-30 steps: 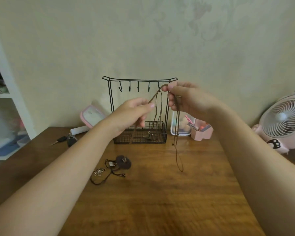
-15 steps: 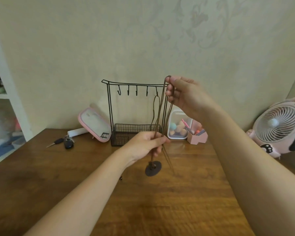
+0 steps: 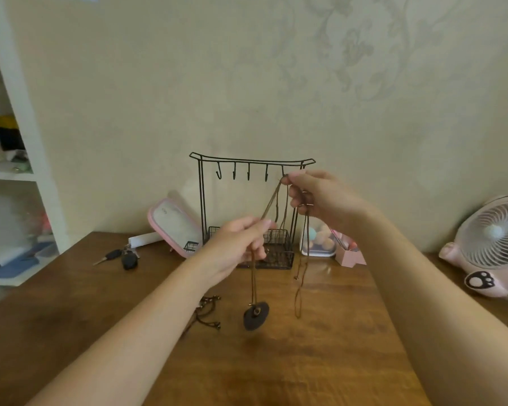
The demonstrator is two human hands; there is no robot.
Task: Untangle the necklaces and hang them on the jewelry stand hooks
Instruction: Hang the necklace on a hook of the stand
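A black wire jewelry stand (image 3: 251,162) with several hooks and a mesh basket stands at the back of the wooden table (image 3: 320,361). My right hand (image 3: 314,197) pinches the top of a brown cord necklace (image 3: 272,197) right at the stand's rightmost hook. My left hand (image 3: 241,244) grips the same cord lower down, in front of the basket. A dark round pendant (image 3: 256,315) dangles from the cord just above the table. A loose cord end (image 3: 299,288) hangs from my right hand. Other dark necklaces (image 3: 208,313) lie on the table, partly hidden by my left forearm.
A pink-rimmed mirror (image 3: 173,227) leans left of the stand. Keys (image 3: 123,257) lie at the back left. A clear box of pastel balls (image 3: 318,244) and a pink holder (image 3: 349,254) sit right of the stand. A pink fan (image 3: 493,244) stands far right; white shelves (image 3: 18,177) left.
The pendant was lifted off the table and now hangs from the cord. My left hand slid down the cord; my right hand came back beside the stand's right hook.
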